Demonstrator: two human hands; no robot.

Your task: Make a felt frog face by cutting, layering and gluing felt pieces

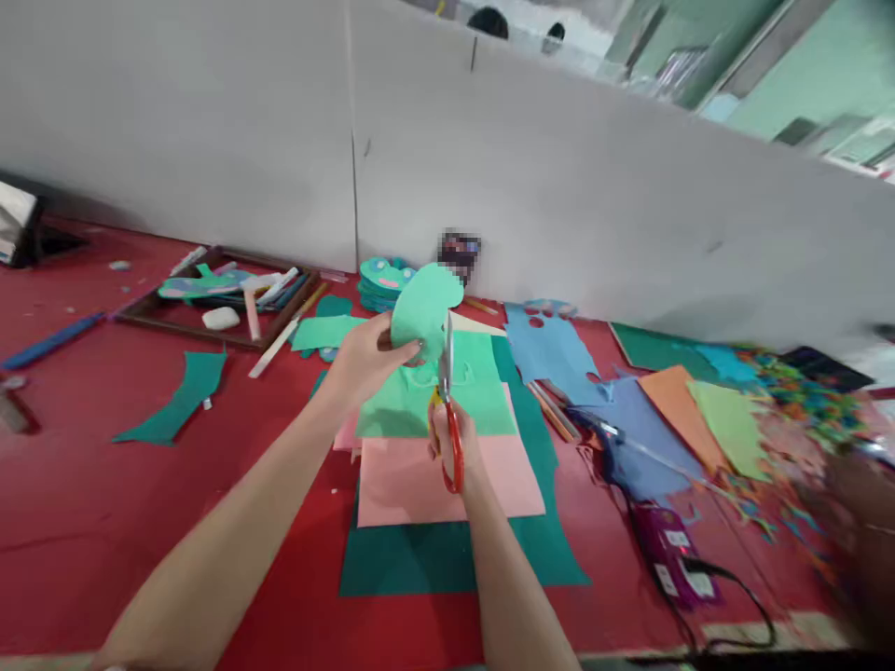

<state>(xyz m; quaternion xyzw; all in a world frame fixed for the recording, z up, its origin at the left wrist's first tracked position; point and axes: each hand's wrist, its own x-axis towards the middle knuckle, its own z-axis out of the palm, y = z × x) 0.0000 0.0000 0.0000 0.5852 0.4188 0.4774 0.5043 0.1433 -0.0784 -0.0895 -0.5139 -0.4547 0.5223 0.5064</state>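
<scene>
My left hand (369, 354) grips a rounded mint-green felt piece (422, 308) by its lower left edge, thumb in front. My right hand (456, 433) is closed around the red and yellow handles of a pair of scissors (448, 373). The blades point up and lie against the right edge of the piece; whether they bite into it I cannot tell. Below both hands, a light green sheet (392, 410) rests over a pink sheet (412, 485), with a dark green sheet (406, 564) underneath. A stack of frog-face cutouts (383, 280) stands just behind my left hand.
At the left are a wooden tray (188, 334) with pens and a dark green scrap (183, 401). To the right lie a cut-up blue sheet (549, 349), a glue gun (605, 438), a purple power strip (672, 557) with cables, and colourful scraps (797, 382). A blurred person's arm (863, 522) reaches in at right.
</scene>
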